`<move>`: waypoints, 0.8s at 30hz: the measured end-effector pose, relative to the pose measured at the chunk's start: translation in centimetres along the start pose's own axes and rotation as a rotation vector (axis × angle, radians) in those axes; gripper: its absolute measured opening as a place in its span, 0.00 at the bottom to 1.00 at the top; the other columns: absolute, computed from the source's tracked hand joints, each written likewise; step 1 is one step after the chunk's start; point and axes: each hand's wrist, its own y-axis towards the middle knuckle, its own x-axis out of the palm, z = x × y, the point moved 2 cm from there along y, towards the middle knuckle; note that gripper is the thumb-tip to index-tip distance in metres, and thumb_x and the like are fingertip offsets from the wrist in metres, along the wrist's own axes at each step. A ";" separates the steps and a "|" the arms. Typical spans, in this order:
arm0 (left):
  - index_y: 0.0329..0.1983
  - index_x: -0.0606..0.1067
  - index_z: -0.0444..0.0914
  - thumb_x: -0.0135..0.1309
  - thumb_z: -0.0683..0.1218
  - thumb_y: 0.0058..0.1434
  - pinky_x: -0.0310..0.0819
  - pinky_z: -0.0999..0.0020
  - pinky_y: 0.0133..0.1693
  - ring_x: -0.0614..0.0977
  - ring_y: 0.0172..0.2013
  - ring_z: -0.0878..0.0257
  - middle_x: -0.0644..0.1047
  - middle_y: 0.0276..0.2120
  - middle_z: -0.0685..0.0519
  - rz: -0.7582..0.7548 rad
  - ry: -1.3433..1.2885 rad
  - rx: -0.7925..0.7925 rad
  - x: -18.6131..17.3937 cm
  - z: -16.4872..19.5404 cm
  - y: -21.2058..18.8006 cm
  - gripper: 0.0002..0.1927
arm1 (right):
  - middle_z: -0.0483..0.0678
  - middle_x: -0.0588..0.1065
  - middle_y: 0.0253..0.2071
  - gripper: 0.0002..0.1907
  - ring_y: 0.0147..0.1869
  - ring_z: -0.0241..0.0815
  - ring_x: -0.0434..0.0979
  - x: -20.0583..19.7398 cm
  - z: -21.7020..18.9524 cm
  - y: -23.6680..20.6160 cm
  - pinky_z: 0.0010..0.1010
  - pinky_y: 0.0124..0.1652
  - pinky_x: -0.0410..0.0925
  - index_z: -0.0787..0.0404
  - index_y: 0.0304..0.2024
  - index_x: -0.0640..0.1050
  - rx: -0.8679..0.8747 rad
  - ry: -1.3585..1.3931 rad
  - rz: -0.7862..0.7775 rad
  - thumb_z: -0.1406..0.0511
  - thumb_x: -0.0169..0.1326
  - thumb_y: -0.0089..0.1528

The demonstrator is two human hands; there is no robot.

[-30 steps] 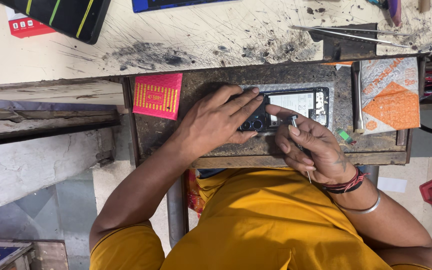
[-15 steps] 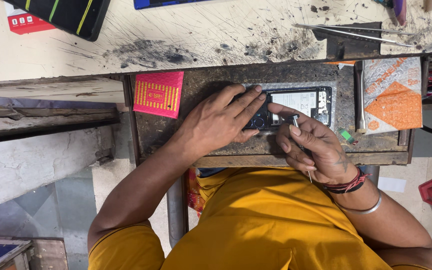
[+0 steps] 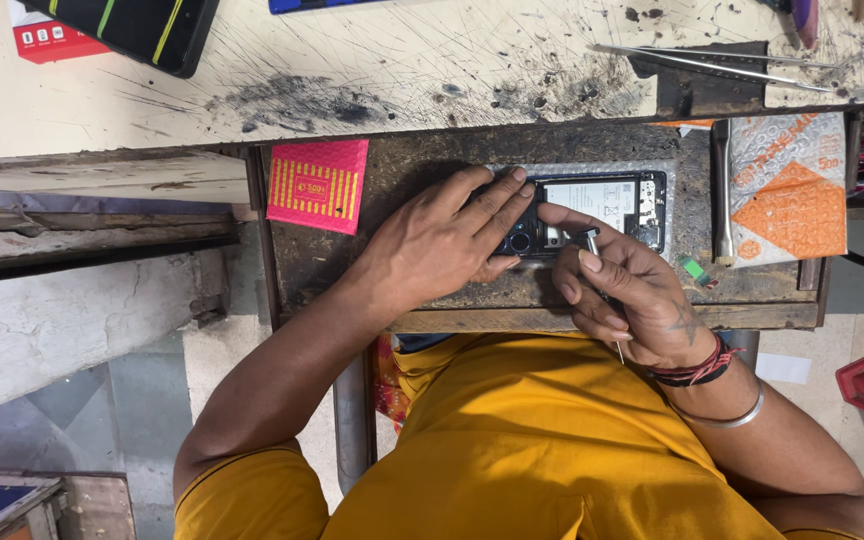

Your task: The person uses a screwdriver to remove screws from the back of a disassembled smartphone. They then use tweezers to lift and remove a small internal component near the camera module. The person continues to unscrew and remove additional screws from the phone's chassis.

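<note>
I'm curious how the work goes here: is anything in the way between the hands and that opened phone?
Nothing visible is. The left hand already rests its fingers on the opened phone, covering its left end. The right hand holds a thin metal tool whose tip meets the phone's lower edge. The tweezers lie apart on the bench above.

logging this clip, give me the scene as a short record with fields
setting: scratched, stained workbench with a dark pull-out tray
left hand: pressed flat on the end of an opened phone
right hand: holds a thin metal tool, tip at the phone's inside
phone: back cover off, battery showing, lying on bubble wrap
left of phone: pink and yellow packet
right of phone: orange and white pouch
on bench: tweezers, dark phone
</note>
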 end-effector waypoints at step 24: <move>0.75 0.58 0.38 0.68 0.63 0.54 0.71 0.57 0.64 0.69 0.67 0.50 0.70 0.67 0.44 0.038 -0.323 -0.059 1.3 -2.3 -1.4 0.52 | 0.52 0.70 0.36 0.28 0.21 0.26 0.56 -0.1 0.0 0.1 0.17 0.19 0.55 0.71 0.73 0.61 -0.009 -0.007 0.034 0.65 0.46 0.73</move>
